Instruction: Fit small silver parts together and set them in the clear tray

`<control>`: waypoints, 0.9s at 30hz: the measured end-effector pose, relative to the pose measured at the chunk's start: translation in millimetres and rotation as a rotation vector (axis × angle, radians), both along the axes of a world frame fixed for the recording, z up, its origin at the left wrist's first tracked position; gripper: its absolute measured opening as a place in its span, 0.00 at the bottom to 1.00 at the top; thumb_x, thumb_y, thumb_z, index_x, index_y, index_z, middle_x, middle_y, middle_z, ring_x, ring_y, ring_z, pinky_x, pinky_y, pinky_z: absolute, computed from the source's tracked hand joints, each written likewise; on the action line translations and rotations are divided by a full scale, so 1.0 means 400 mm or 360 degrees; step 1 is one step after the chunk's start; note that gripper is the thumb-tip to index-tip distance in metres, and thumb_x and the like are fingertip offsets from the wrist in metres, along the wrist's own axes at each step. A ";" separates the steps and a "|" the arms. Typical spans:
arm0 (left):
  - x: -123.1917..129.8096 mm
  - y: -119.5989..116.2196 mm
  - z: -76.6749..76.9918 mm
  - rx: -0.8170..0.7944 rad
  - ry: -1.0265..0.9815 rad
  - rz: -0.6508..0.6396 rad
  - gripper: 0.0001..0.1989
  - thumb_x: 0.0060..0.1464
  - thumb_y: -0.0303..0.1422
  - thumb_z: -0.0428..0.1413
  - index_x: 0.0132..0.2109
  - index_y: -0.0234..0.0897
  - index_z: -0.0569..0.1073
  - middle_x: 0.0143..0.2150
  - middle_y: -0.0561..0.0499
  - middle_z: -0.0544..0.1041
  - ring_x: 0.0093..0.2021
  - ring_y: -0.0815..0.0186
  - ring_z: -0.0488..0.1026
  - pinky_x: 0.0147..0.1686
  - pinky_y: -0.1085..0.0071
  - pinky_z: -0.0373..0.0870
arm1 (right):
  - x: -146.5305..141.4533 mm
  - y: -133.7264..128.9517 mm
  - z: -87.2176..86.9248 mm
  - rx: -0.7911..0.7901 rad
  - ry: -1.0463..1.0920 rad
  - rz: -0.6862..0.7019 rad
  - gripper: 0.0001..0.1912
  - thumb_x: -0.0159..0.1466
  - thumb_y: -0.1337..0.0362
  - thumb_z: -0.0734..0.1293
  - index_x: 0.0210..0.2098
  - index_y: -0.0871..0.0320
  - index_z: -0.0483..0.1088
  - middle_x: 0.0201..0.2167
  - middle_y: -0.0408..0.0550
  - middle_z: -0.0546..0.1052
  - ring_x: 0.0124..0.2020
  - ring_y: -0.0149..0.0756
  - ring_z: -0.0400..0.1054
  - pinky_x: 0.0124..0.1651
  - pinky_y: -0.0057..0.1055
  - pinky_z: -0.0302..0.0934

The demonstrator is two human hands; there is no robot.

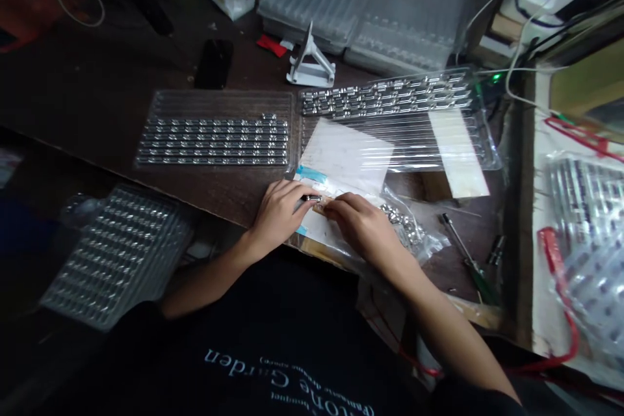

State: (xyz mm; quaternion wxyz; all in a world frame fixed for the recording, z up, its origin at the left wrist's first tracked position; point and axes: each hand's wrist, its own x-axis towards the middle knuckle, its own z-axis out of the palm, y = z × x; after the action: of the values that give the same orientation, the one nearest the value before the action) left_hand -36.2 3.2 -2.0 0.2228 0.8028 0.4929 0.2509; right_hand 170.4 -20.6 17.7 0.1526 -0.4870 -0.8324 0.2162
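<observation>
My left hand (pixel 279 212) pinches a small dark-and-silver cylindrical part (pixel 312 197) between thumb and forefinger. Right beside it, the fingers of my right hand (pixel 361 224) are pressed together at a small brownish piece (pixel 322 205); what they grip is hidden. Both hands rest over a white board (pixel 319 231) with blue tape (pixel 311 174) at its edge. By my right hand lies a clear plastic bag (pixel 414 234) of loose shiny metal pieces. Beyond the hands, a clear tray (pixel 219 104) on the left and another (pixel 400 133) on the right hold rows of similar parts.
A green-handled screwdriver (pixel 463 247) lies at the right. Behind the trays are a phone (pixel 214 64), a white stand (pixel 311 65) and stacked clear trays (pixel 361 0). More filled trays (pixel 117 253) sit low at the left. A pale strip (pixel 458 153) overlaps the right tray.
</observation>
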 end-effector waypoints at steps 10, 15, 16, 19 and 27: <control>0.054 0.005 0.036 0.0199 -0.0248 -0.0053 0.02 0.61 0.32 0.59 0.40 0.39 0.76 0.40 0.51 0.82 0.43 0.62 0.76 0.48 0.64 0.66 | 0.060 0.009 0.052 -0.0115 -0.0113 -0.0084 0.10 0.69 0.64 0.63 0.45 0.57 0.76 0.39 0.50 0.78 0.38 0.38 0.73 0.38 0.31 0.62; 0.092 0.003 0.024 0.0141 -0.0259 -0.0210 0.02 0.60 0.31 0.60 0.38 0.39 0.76 0.39 0.53 0.82 0.41 0.64 0.76 0.49 0.63 0.65 | 0.098 0.010 0.060 -0.0275 -0.0361 -0.0073 0.06 0.66 0.64 0.67 0.39 0.57 0.77 0.37 0.49 0.79 0.35 0.38 0.72 0.33 0.31 0.56; 0.094 0.003 0.020 0.0129 -0.0248 -0.0204 0.01 0.60 0.31 0.61 0.38 0.39 0.76 0.39 0.53 0.82 0.41 0.63 0.76 0.49 0.63 0.65 | 0.096 0.010 0.060 -0.0294 -0.0382 -0.0052 0.07 0.66 0.65 0.66 0.39 0.57 0.77 0.37 0.50 0.79 0.34 0.38 0.72 0.33 0.31 0.56; 0.094 0.004 0.010 0.0111 -0.0224 -0.0198 0.01 0.59 0.31 0.61 0.38 0.39 0.77 0.38 0.52 0.82 0.41 0.63 0.76 0.48 0.62 0.65 | 0.088 0.009 0.060 -0.0319 -0.0378 -0.0022 0.08 0.67 0.67 0.64 0.36 0.59 0.75 0.35 0.51 0.78 0.33 0.38 0.71 0.34 0.32 0.56; 0.097 0.005 0.007 0.0096 -0.0158 -0.0200 0.03 0.59 0.31 0.61 0.37 0.38 0.76 0.37 0.52 0.82 0.41 0.62 0.75 0.48 0.62 0.63 | 0.113 0.003 0.061 -0.0397 0.0140 -0.0136 0.04 0.63 0.70 0.64 0.34 0.58 0.71 0.30 0.45 0.76 0.29 0.33 0.69 0.34 0.28 0.57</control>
State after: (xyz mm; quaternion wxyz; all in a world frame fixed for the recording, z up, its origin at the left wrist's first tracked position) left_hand 2.5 5.2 1.0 0.2379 0.8251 0.4221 0.2907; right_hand 215.6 -19.2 42.2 0.1365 -0.5272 -0.7700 0.3324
